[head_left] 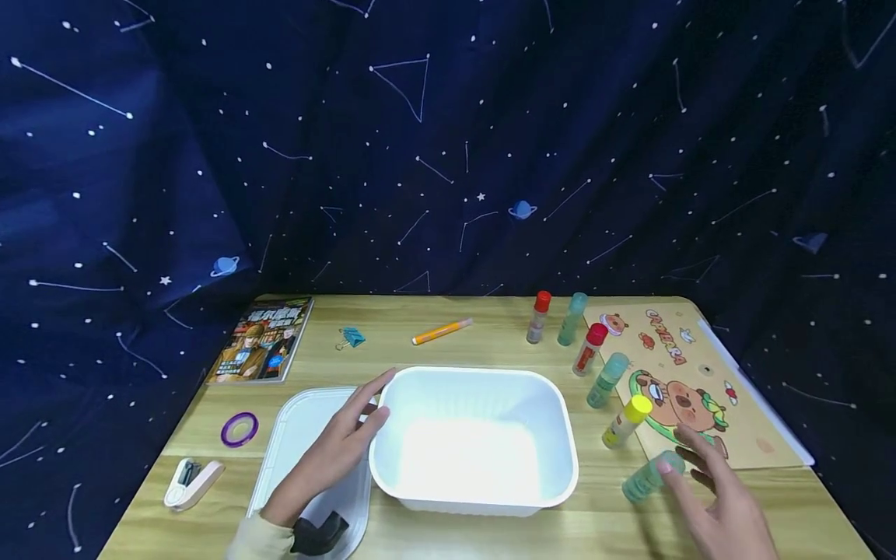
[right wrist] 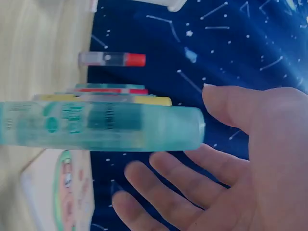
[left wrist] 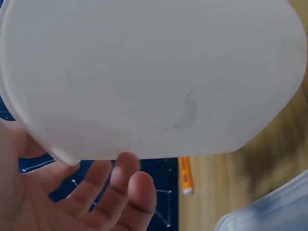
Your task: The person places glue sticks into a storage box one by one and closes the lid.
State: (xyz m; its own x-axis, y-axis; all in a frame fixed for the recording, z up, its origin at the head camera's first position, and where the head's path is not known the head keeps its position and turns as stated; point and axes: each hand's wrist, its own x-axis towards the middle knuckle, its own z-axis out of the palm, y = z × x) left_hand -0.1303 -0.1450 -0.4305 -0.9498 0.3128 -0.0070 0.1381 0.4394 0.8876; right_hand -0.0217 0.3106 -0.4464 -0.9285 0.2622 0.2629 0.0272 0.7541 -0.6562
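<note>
A white plastic bin (head_left: 472,498) stands upright in the middle of the table. My left hand (head_left: 350,435) rests on its left rim, with thumb and index finger touching the edge. In the left wrist view the other fingers (left wrist: 126,168) are loosely bent beside the bin's wall. My right hand (head_left: 721,498) is around the cap of the nearest green glue bottle (head_left: 640,484), thumb on one side and fingers on the other. The right wrist view shows gaps between this bottle (right wrist: 96,125) and the spread fingers.
Behind that bottle stand a yellow-capped bottle (head_left: 625,424), green bottles (head_left: 603,386) and red-capped bottles (head_left: 589,351). A capybara folder (head_left: 756,420) lies right. Left are a white lid (head_left: 280,451), tape roll (head_left: 239,429), stapler (head_left: 192,484) and magazine (head_left: 262,342). A binder clip (head_left: 352,337) and orange marker (head_left: 441,332) lie behind.
</note>
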